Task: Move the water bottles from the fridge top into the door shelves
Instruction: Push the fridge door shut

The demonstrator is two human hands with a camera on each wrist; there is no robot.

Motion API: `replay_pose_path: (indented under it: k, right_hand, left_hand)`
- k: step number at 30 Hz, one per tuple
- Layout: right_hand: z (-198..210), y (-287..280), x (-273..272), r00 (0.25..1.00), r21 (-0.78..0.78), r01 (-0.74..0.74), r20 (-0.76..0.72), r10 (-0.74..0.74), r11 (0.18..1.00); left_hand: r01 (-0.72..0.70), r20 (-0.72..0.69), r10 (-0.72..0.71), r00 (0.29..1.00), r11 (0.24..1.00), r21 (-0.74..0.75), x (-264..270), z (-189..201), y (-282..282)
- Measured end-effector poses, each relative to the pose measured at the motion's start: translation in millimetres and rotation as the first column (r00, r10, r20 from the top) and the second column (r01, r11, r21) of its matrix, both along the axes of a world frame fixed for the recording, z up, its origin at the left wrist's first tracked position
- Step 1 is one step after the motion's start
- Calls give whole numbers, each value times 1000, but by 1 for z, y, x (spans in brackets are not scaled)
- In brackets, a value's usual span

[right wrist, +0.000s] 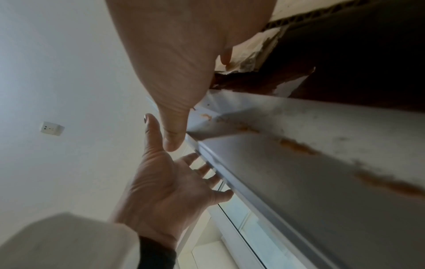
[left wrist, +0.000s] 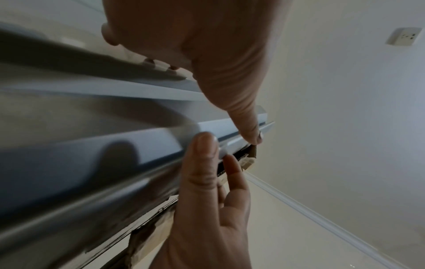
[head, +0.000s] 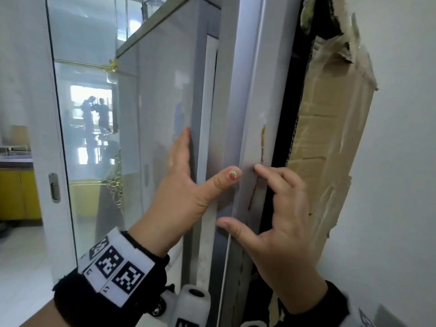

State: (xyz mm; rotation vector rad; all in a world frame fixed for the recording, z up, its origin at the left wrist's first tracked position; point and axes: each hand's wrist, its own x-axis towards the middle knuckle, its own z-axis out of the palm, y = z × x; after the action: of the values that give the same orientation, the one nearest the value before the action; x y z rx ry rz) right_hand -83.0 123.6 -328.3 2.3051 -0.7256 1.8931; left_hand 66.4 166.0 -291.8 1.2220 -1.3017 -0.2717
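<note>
I face the grey fridge (head: 165, 90) edge-on. Its door shelves are hidden and I can make out no water bottle; the fridge top (head: 165, 17) runs out of the frame. My left hand (head: 207, 159) lies flat on the door front with straight fingers, and its thumb reaches across the door edge (head: 233, 102). My right hand (head: 241, 195) is beside it, fingers loosely bent, the index tip touching the rust-stained fridge side (head: 257, 138). Neither hand holds anything. The wrist views show the left hand (left wrist: 190, 81) and right hand (right wrist: 200, 100) spread against the same edge.
Torn, taped cardboard (head: 330, 126) is wedged between the fridge and the white wall (head: 401, 161) on the right. A glass sliding door (head: 89, 114) stands to the left, with a yellow cabinet (head: 16, 192) beyond it. A wall socket (left wrist: 404, 36) is behind me.
</note>
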Motion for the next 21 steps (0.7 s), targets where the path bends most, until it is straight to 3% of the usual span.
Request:
replay_pose_path:
  k: [7,13,17,21]
  right_hand:
    - [-14,-10,18,985,43,16,-172,-9,999]
    - [-15,-13,23,983,39,42,-182,-35,998]
    - [-10,-12,15,980,114,-71,-177,90,991]
    - [4,-5,1,948,291,-229,-150,281,929]
  left_hand:
    - [-106,25,105,994,994,13,5,-4,-11]
    - [-169,88,169,982,986,-10,5,-7,-16]
    - [-183,78,185,980,983,-26,4,-8,-17]
    - [-159,3,159,987,986,-59,-1,-8,-14]
